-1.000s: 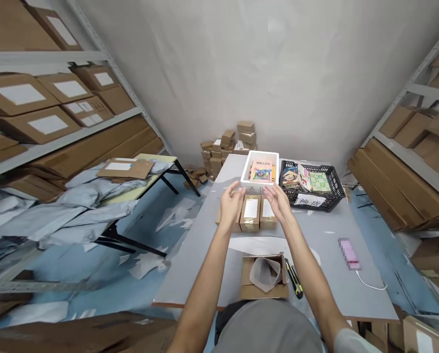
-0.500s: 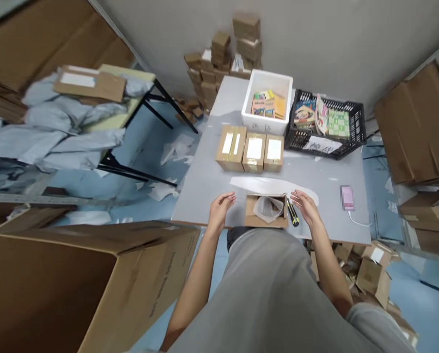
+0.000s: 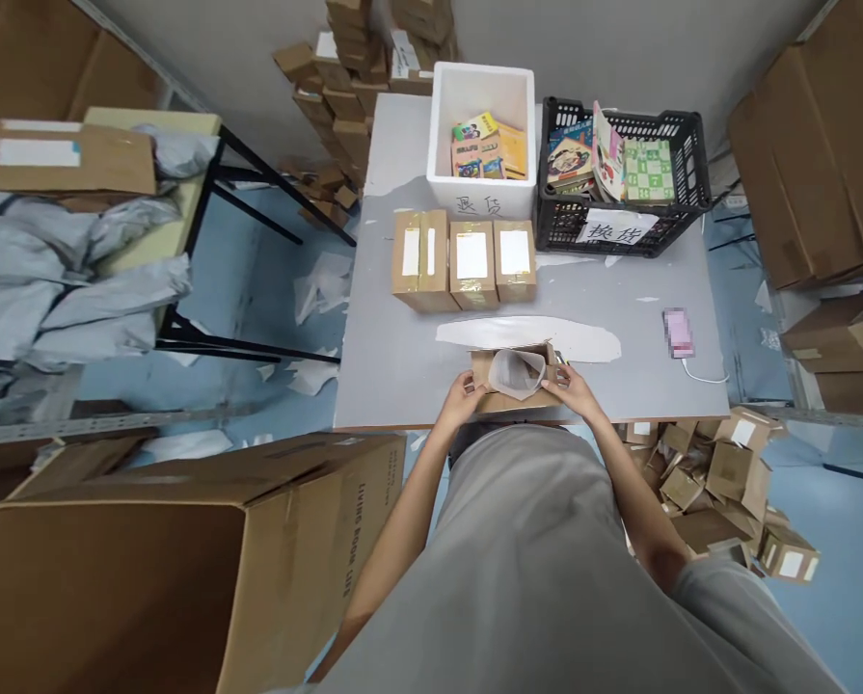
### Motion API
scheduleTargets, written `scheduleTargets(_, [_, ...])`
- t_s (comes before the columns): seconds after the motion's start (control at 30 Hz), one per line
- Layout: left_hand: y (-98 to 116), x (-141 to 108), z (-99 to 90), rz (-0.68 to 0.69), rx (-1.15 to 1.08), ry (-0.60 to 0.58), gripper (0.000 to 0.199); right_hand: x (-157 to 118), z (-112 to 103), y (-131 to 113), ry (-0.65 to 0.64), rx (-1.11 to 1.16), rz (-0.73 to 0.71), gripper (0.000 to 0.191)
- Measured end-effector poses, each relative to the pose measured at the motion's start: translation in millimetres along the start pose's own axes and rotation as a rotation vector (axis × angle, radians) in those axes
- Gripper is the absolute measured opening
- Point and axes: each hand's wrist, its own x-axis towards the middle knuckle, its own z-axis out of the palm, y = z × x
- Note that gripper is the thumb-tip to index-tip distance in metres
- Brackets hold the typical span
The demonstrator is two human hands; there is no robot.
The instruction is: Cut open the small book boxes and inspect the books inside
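A small opened cardboard box (image 3: 501, 403) lies at the front edge of the grey table. A translucent plastic wrapper (image 3: 507, 374) bulges in its opening; what it contains is hard to make out. My left hand (image 3: 466, 397) pinches the box's left edge, with its fingers curled. At the opposite side my right hand (image 3: 574, 390) has its thumb and fingers closed on the right edge. Just beyond the right hand, a utility knife (image 3: 561, 358) shows only in part.
Three taped cartons (image 3: 472, 260) stand behind the box. Farther back are a white foam bin (image 3: 482, 193) and a black crate (image 3: 662, 226), both holding books. A phone (image 3: 678, 333) with a cable lies right. A large open carton (image 3: 308, 540) stands at lower left.
Both hands have come inward from beside the box and now grip its two sides. The view has shifted, and the knife is now mostly covered.
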Motion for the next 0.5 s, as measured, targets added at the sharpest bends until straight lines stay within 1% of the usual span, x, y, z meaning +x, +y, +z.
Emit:
scheduleTargets(0.1, [2, 3, 2.4, -0.088, 0.029, -0.008, 0.062, -2, 11, 0, 0.031, -0.013, -0.037, 0.086])
scheduleTargets(0.23, [5, -4, 2.5, -0.087, 0.084, 0.029, 0.066, -6, 17, 1, 0.075, 0.064, -0.06, 0.083])
scheduleTargets(0.3, [7, -9, 1.9, -0.066, 0.115, 0.036, 0.063, -7, 18, 2, 0.085, 0.112, -0.063, 0.083])
scheduleTargets(0.33, [8, -11, 1.3, -0.044, 0.135, 0.021, 0.06, -9, 18, 3, 0.082, 0.131, -0.063, 0.083])
scheduleTargets(0.43, [12, -18, -1.6, 0.062, 0.206, -0.074, 0.05, -16, 19, 4, 0.039, 0.161, -0.06, 0.083])
scheduleTargets(0.5, [17, -23, -3.3, 0.112, 0.272, -0.109, 0.049, -24, 21, 6, 0.021, 0.149, -0.06, 0.084])
